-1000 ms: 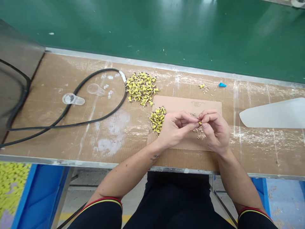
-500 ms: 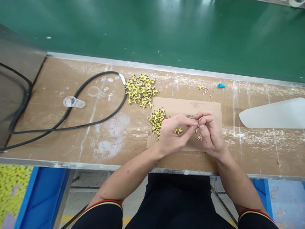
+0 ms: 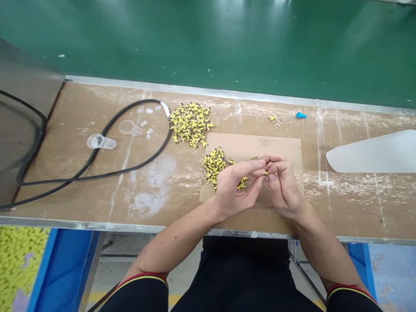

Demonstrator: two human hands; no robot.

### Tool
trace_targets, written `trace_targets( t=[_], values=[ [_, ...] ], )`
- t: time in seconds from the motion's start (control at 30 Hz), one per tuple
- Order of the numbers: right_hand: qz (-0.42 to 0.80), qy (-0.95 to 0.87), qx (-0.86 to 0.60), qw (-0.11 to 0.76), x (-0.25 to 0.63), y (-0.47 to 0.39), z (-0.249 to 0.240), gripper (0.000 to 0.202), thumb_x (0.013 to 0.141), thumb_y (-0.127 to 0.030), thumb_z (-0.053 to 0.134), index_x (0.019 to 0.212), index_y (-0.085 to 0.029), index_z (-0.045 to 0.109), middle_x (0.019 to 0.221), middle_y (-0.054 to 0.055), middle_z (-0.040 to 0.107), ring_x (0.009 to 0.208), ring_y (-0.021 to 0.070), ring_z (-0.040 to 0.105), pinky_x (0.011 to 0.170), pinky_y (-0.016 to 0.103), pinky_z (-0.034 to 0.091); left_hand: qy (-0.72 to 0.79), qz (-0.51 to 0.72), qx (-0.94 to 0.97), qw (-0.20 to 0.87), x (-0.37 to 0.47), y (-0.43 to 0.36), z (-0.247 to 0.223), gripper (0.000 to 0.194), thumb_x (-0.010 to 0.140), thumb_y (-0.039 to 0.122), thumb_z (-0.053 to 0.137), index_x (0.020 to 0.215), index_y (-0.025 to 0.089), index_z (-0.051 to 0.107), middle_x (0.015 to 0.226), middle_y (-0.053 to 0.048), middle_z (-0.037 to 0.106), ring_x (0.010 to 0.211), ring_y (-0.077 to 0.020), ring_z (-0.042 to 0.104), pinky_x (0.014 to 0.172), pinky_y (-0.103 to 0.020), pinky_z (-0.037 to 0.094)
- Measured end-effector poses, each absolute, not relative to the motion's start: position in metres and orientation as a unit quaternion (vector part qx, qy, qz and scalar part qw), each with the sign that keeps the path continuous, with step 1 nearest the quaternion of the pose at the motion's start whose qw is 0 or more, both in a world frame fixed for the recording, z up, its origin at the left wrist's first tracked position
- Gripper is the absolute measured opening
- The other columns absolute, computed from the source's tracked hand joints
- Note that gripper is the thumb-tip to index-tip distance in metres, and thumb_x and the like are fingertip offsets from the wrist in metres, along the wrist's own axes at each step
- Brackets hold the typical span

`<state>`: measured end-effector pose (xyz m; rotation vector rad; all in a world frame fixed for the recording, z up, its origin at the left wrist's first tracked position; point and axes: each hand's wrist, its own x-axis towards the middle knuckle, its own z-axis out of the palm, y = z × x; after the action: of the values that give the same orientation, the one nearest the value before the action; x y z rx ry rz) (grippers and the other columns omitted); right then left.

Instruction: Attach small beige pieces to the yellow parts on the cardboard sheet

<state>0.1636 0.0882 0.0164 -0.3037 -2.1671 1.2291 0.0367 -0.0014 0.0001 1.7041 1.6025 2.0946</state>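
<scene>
Over a flat cardboard sheet [image 3: 227, 141], my left hand [image 3: 238, 184] and my right hand [image 3: 284, 186] meet fingertip to fingertip. Between the pinched fingers shows a tiny yellow and dark piece [image 3: 266, 174], like those lying around; its exact form is mostly hidden. Beside my left hand a small pile of yellow figurine-like pieces [image 3: 212, 167] rests on the sheet's left part, and a few more [image 3: 242, 183] show under that hand. Tiny pale pieces [image 3: 297, 177] lie by my right hand.
A larger heap of yellow pieces [image 3: 191, 123] sits behind the sheet, next to a looped black cable [image 3: 130, 167]. Two clear plastic scoops [image 3: 102, 141] lie left. A blue cone [image 3: 300, 115] and a white flat sheet [image 3: 373, 154] are right. Blue bins [image 3: 65, 264] stand below the table edge.
My fingertips have shifted slightly, and a yellow and dark piece now shows between them. More pale pieces are visible right of my right hand.
</scene>
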Motion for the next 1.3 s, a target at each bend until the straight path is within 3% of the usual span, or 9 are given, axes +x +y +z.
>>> trace_targets(
  t=[0.23, 0.37, 0.53, 0.7, 0.9, 1.07, 1.13, 1.2, 1.3],
  values=[
    [0.448, -0.832, -0.136, 0.299, 0.165, 0.088, 0.017, 0.014, 0.103, -0.014, 0.041, 0.106, -0.027, 0.041, 0.115, 0.008, 0.057, 0.107, 0.0215, 0.061, 0.087, 0.043, 0.056, 0.516, 0.669, 0.534, 0.043, 0.039, -0.003, 0.000, 0.051, 0.091, 0.004, 0.068, 0.137, 0.022, 0.054, 0.102, -0.002, 0.077, 0.087, -0.0134, 0.079, 0.089, -0.025, 0.067],
    [0.446, -0.829, -0.148, 0.302, 0.168, 0.092, 0.017, 0.011, 0.102, -0.016, 0.044, 0.103, -0.027, 0.046, 0.110, 0.006, 0.061, 0.102, 0.0216, 0.062, 0.085, 0.042, 0.053, 0.507, 0.679, 0.523, 0.098, 0.037, -0.001, 0.002, 0.053, 0.091, 0.007, 0.071, 0.137, 0.024, 0.052, 0.091, 0.002, 0.075, 0.085, -0.0125, 0.078, 0.087, -0.025, 0.066],
    [0.510, -0.762, -0.178, 0.358, 0.174, 0.102, 0.018, 0.020, 0.101, -0.027, 0.050, 0.121, -0.028, 0.056, 0.124, 0.009, 0.062, 0.101, 0.0222, 0.061, 0.074, 0.037, 0.051, 0.568, 0.666, 0.481, 0.052, 0.002, 0.005, 0.005, 0.026, 0.087, 0.011, 0.075, 0.108, 0.021, 0.066, 0.088, 0.002, 0.075, 0.073, -0.0080, 0.072, 0.071, -0.020, 0.060],
    [0.478, -0.734, -0.199, 0.439, 0.179, 0.116, 0.016, 0.019, 0.101, -0.030, 0.053, 0.115, -0.025, 0.064, 0.112, 0.008, 0.067, 0.102, 0.0236, 0.063, 0.066, 0.034, 0.047, 0.684, 0.648, 0.335, 0.003, -0.063, 0.002, 0.002, 0.006, 0.083, 0.017, 0.074, 0.087, 0.018, 0.069, 0.082, -0.001, 0.074, 0.074, -0.0110, 0.069, 0.068, -0.023, 0.056],
    [0.363, -0.829, -0.215, 0.367, 0.183, 0.127, 0.017, 0.018, 0.104, -0.026, 0.048, 0.103, -0.023, 0.066, 0.098, 0.006, 0.071, 0.091, 0.0214, 0.068, 0.072, 0.036, 0.049, 0.774, 0.585, 0.240, 0.000, -0.113, -0.004, -0.020, 0.003, 0.080, 0.018, 0.071, 0.083, 0.017, 0.072, 0.083, -0.004, 0.075, 0.079, -0.0161, 0.070, 0.066, -0.026, 0.050],
    [0.251, -0.878, -0.224, 0.342, 0.195, 0.144, 0.027, 0.016, 0.102, -0.025, 0.053, 0.091, -0.023, 0.065, 0.085, 0.003, 0.070, 0.070, 0.0165, 0.062, 0.065, 0.033, 0.047, 0.793, 0.549, 0.237, -0.118, -0.122, -0.010, -0.019, 0.023, 0.083, 0.014, 0.064, 0.104, 0.019, 0.071, 0.107, -0.007, 0.076, 0.100, -0.0196, 0.070, 0.078, -0.031, 0.053],
    [0.228, -0.894, -0.245, 0.297, 0.203, 0.154, 0.028, 0.016, 0.101, -0.029, 0.056, 0.089, -0.022, 0.066, 0.082, 0.002, 0.069, 0.063, 0.0153, 0.059, 0.060, 0.032, 0.045, 0.774, 0.549, 0.286, -0.138, -0.116, -0.013, -0.010, 0.022, 0.085, 0.015, 0.062, 0.104, 0.019, 0.070, 0.105, -0.007, 0.075, 0.099, -0.0191, 0.070, 0.079, -0.031, 0.054],
    [0.223, -0.915, -0.260, 0.215, 0.211, 0.164, 0.025, 0.017, 0.100, -0.030, 0.057, 0.090, -0.022, 0.068, 0.084, 0.003, 0.070, 0.065, 0.0165, 0.062, 0.060, 0.033, 0.045, 0.761, 0.516, 0.384, -0.086, -0.106, -0.015, 0.001, 0.016, 0.087, 0.017, 0.060, 0.098, 0.019, 0.070, 0.096, -0.005, 0.075, 0.090, -0.0181, 0.070, 0.077, -0.031, 0.055],
    [0.233, -0.934, -0.257, 0.083, 0.216, 0.171, 0.022, 0.018, 0.100, -0.031, 0.056, 0.097, -0.023, 0.072, 0.098, 0.005, 0.075, 0.081, 0.0217, 0.071, 0.069, 0.036, 0.051, 0.739, 0.367, 0.563, 0.044, -0.091, -0.017, 0.014, 0.017, 0.088, 0.019, 0.062, 0.102, 0.020, 0.072, 0.100, -0.006, 0.075, 0.096, -0.0211, 0.070, 0.089, -0.039, 0.056]
  ],
)
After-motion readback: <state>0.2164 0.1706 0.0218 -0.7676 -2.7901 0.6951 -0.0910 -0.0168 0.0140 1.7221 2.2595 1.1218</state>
